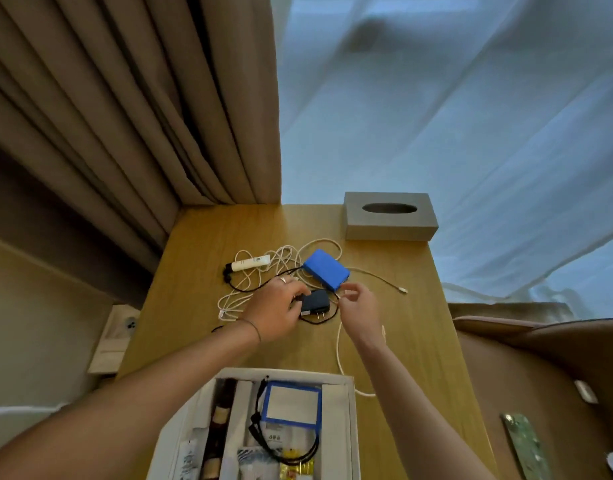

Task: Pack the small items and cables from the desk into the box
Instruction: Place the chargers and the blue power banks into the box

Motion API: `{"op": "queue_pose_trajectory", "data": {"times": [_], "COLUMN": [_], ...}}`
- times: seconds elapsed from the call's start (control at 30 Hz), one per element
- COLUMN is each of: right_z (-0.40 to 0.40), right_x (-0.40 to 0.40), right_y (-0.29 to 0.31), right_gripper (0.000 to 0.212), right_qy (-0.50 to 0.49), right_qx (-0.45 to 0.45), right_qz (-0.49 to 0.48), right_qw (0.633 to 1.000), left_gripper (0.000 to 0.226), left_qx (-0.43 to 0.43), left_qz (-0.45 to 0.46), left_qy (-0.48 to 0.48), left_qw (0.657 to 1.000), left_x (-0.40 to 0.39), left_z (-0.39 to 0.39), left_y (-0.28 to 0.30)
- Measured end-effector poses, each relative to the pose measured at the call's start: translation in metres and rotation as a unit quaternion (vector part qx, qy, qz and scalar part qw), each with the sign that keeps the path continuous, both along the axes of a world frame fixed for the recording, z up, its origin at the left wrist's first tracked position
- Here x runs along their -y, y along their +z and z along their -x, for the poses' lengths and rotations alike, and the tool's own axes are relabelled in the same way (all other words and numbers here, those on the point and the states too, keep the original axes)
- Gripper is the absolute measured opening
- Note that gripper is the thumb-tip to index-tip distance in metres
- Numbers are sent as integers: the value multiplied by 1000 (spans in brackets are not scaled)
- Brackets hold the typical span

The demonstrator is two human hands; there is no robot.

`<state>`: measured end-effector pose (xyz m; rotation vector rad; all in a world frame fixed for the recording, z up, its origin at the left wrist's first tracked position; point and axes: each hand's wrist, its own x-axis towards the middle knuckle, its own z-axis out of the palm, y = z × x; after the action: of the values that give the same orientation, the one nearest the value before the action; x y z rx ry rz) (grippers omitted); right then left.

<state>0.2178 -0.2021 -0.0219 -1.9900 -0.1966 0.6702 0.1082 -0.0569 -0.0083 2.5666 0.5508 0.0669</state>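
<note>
A: Where's the black adapter (315, 303) from the left hand (275, 306)?
B: At its 3 o'clock, fingers curled onto the near end; prongs point to 6 o'clock, toward the box (350, 427)
A: And the right hand (358, 303)?
B: At the adapter's 3 o'clock, fingertips pinching the white cable (339, 344); it trails down the table (419, 341) to the box's right edge

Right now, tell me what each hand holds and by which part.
Left hand grips the black plug-in power adapter by its left end. Right hand pinches the thin white cable near the blue rectangular pack.
</note>
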Motion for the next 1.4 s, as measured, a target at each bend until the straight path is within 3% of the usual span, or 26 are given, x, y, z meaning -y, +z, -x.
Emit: {"op": "queue_pose_trajectory", "data": {"times": [0.23,0.4,0.5,0.57,0.7,0.83,0.97,1.07,1.23,1.4], "right_z": [-25,-28,-32,-34,-36,-42,-50,-51,-34,0], "right_x": [2,17,23,27,30,25,15,4,-5,0], "right_y": [-31,-51,-59,-63,-67,-58,-41,-23,2,27], "right_gripper": [37,45,42,38,32,30,43,54,40,38], "right_qy": [-66,-83,-74,-66,-51,-44,-21,19,90,108], "right_qx": [-86,-109,-111,-116,-117,-103,-73,-110,-193,-240], "right_qz": [-37,-53,-49,-56,-78,-75,-93,-133,-241,-292], "right_qw": [993,989,990,989,989,991,993,985,947,919], "left_gripper": [51,90,91,83,66,65,67,64,61,70], "left_qx": [-154,-256,-273,-255,-203,-145,-102,-52,52,90], "left_qz": [-116,-279,-321,-326,-270,-189,-126,-24,91,179], "left_qy": [-40,-178,-228,-236,-228,-200,-170,-122,-55,16], "left_qw": [980,908,878,879,913,951,972,991,993,979], "left_x": [-34,-49,-50,-49,-53,-58,-56,-51,-39,-20], "left_z": [-89,-137,-153,-160,-163,-146,-122,-99,-57,-3], "left_y": [-38,-65,-78,-81,-81,-66,-39,-11,38,73]}}
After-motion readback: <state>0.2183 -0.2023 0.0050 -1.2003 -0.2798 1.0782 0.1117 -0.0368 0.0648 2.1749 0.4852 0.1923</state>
